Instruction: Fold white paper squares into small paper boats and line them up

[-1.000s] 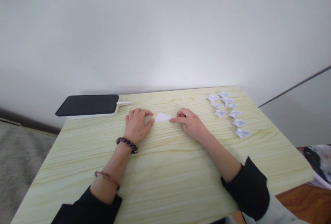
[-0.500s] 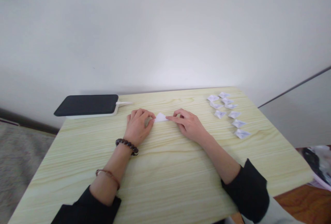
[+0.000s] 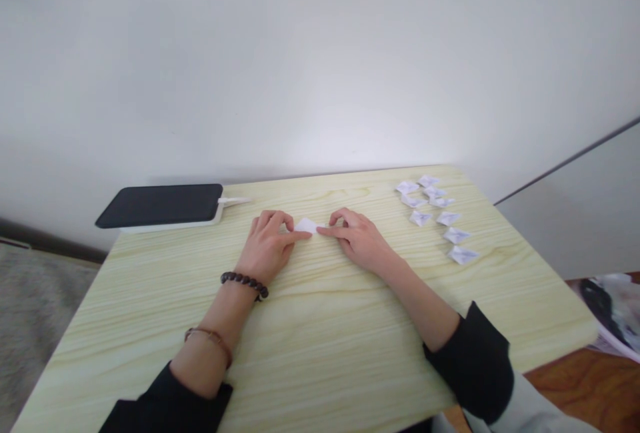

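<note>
A small white folded paper (image 3: 306, 225) lies flat on the pale wooden table (image 3: 320, 339), between my two hands. My left hand (image 3: 267, 248), with a dark bead bracelet at the wrist, pinches the paper's left edge with curled fingers. My right hand (image 3: 357, 241) presses its index fingertip on the paper's right edge, the other fingers curled. Both sleeves are dark.
Several small folded paper pieces (image 3: 436, 217) lie in a cluster at the table's far right. A black phone (image 3: 160, 205) on a white base rests at the far left edge, with a white cable plug (image 3: 233, 201) beside it. A pale wall stands behind.
Both hands have closed in on the paper, so less of it shows between them. The right index finger slid left along it. The view shifted slightly.
</note>
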`<move>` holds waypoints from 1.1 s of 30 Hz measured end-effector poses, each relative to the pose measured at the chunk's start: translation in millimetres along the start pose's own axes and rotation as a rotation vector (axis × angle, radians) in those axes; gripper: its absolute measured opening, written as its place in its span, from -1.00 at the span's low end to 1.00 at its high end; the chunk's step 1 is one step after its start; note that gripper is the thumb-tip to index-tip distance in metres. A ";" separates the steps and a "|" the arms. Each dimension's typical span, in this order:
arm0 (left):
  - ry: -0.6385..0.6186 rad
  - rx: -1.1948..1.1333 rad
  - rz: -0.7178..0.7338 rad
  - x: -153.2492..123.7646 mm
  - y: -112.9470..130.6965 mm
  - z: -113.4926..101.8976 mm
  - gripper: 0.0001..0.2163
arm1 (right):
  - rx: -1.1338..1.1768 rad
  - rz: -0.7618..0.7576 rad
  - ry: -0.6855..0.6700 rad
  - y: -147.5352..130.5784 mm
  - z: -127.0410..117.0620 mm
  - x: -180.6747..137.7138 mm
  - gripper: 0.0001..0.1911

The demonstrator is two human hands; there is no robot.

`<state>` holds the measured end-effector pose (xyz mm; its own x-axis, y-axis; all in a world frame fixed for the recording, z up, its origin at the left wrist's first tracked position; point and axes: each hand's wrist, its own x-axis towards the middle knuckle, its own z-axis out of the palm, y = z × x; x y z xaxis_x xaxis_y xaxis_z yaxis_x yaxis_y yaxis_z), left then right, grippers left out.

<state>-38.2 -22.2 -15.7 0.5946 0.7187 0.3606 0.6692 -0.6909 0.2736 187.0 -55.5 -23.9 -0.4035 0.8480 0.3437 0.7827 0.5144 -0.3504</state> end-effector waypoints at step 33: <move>0.021 -0.046 0.043 -14.5 -21.2 -12.5 -0.72 | 0.065 0.010 0.018 0.1 0.8 1.2 -0.55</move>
<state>-66.5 -19.0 -15.5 0.6128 0.6864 0.3915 0.6215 -0.7247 0.2976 186.2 -54.3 -24.2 -0.3863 0.8511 0.3555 0.7539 0.5135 -0.4099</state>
